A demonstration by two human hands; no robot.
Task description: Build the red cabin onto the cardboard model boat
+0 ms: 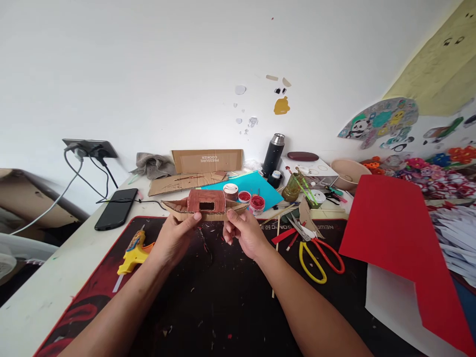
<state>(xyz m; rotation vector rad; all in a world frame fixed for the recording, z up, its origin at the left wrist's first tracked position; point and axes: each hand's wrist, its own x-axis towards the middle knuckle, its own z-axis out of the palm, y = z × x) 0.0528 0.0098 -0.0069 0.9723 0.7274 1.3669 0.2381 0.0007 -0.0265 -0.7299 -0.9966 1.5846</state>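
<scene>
Held up above the black mat is a small cardboard model boat (205,204), with a reddish-brown arched cabin and a dark square window in its side. My left hand (177,235) grips the hull's lower edge near the middle, thumb on the near side. Toward the boat's right end, my right hand (243,229) pinches the hull between thumb and fingers. The fingers behind the boat are partly hidden. Just beyond it stand pots of red paint (257,203) and a white-topped jar (230,190) on a blue sheet (269,191).
A yellow glue gun (134,253) lies left on the mat (208,307), near a black phone (116,209). Right are scissors (313,261) with red and yellow handles and a large red sheet (394,223). A thermos (273,154) and cardboard pieces (207,161) stand at the back.
</scene>
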